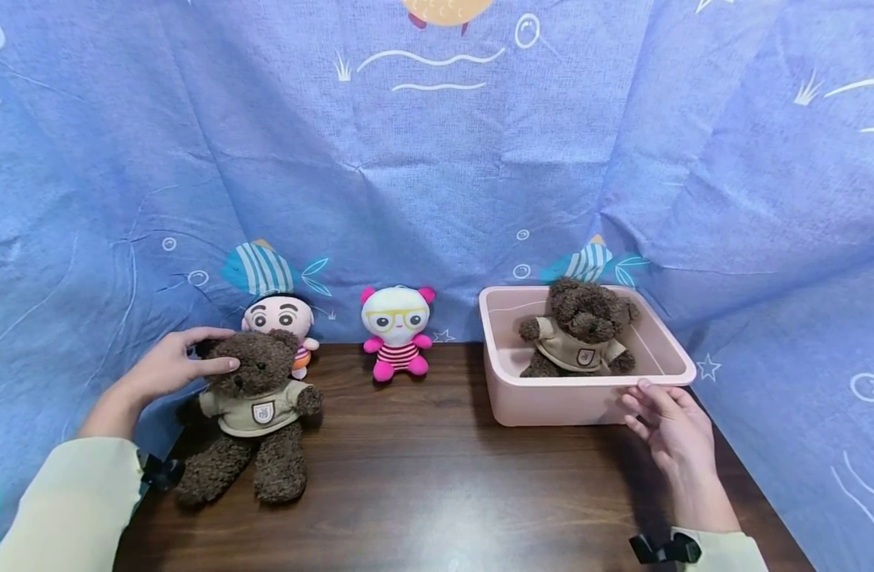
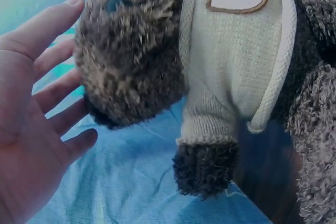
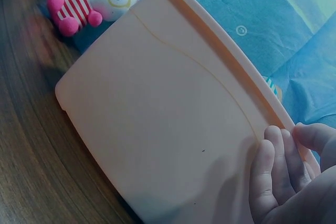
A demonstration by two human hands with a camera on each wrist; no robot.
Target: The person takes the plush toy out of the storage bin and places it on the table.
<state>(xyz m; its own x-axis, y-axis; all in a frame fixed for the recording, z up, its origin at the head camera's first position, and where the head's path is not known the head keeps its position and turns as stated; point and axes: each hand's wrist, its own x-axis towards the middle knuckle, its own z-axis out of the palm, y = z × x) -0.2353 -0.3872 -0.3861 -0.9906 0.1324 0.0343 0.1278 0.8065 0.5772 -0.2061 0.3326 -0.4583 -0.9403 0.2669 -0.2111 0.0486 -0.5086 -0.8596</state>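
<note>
A brown teddy bear [image 1: 247, 405] in a beige sweater sits upright at the left of the table. My left hand [image 1: 167, 367] is at its head, thumb over the front and other fingers partly hidden behind. In the left wrist view those fingers look fairly straight, with a gap between palm and fur. At the right, a pink plastic box [image 1: 551, 401] holds another brown teddy bear [image 1: 583, 330] in the same sweater. My right hand [image 1: 673, 429] pinches the box's near rim towards the right corner, thumb on the rim and fingers against the outer wall.
Behind the left bear stands a black-haired doll [image 1: 283, 314], partly covered. A pink and white panda plush [image 1: 397, 334] with yellow glasses sits at the table's back edge, between doll and box. A blue printed cloth [image 1: 423, 183] hangs behind and beside the dark wooden table [image 1: 423, 477].
</note>
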